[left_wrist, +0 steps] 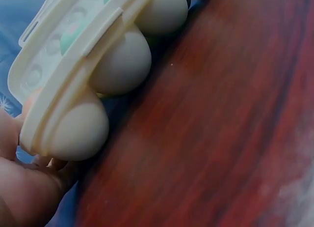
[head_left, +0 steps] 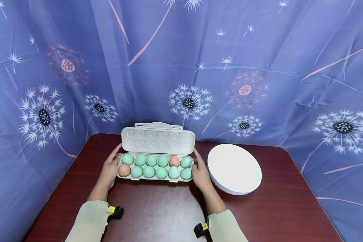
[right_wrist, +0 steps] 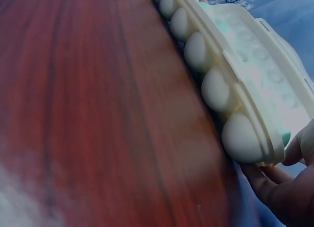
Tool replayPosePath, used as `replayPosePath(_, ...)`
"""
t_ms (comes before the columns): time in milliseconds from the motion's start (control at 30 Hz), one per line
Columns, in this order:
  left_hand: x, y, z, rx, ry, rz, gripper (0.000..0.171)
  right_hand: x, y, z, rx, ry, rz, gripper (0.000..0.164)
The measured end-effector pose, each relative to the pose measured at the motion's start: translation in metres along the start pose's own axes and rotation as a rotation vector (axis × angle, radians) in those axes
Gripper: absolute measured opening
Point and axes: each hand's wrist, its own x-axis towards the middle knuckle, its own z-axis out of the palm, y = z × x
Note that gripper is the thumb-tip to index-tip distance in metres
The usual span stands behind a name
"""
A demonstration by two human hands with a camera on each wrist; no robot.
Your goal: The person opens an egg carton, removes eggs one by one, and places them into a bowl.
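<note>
A white plastic egg box (head_left: 158, 144) stands with its hinged lid tipped back, its two rows filled with eggs. Most are pale green, like the egg (head_left: 149, 172) in the front row. Two are brownish-orange: one egg (head_left: 124, 170) at the front left, another egg (head_left: 174, 160) in the back row. My left hand (head_left: 109, 170) grips the box's left end, and my right hand (head_left: 202, 174) holds the right end. Both wrist views show fingers reaching beneath the ends, with rounded cups (left_wrist: 122, 62) bulging below the rim (right_wrist: 245, 94).
A large white bowl (head_left: 234, 168) sits close to the right of my right hand. The dark red wooden table (head_left: 157, 205) ends at the back against a blue curtain (head_left: 157, 84) with dandelion prints. Small black cameras (head_left: 118, 212) are strapped at both wrists.
</note>
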Motion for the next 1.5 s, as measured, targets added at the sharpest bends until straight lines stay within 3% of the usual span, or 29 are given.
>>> replayPosePath(333, 0.0, -0.005, -0.003, -0.068, -0.075, -0.027, 0.051, 0.002, 0.005, 0.001, 0.023, -0.038, 0.013, 0.066)
replayPosePath(533, 0.001, -0.006, -0.001, -0.065, -0.073, -0.015, 0.051, 0.0, 0.004, -0.001, 0.037, -0.036, 0.036, 0.065)
replayPosePath(767, -0.006, 0.01, 0.0, -0.088, -0.075, -0.045, 0.054, -0.001, -0.009, -0.006, 0.102, -0.064, 0.07, 0.064)
replayPosePath(967, -0.011, 0.02, 0.0, -0.086, -0.078, -0.047, 0.055, 0.001, 0.003, -0.002, 0.065, -0.045, 0.034, 0.064)
replayPosePath(1167, -0.004, 0.007, -0.001, -0.101, -0.073, -0.038, 0.055, 0.0, -0.001, 0.001, -0.017, -0.013, -0.022, 0.064)
replayPosePath(1400, 0.002, -0.007, -0.002, -0.065, -0.064, -0.045, 0.052, -0.005, -0.016, -0.003, -0.178, 0.035, -0.195, 0.063)
replayPosePath(1500, 0.002, -0.007, -0.002, -0.069, -0.066, -0.044, 0.052, -0.008, -0.023, -0.006, -0.203, 0.047, -0.224, 0.056)
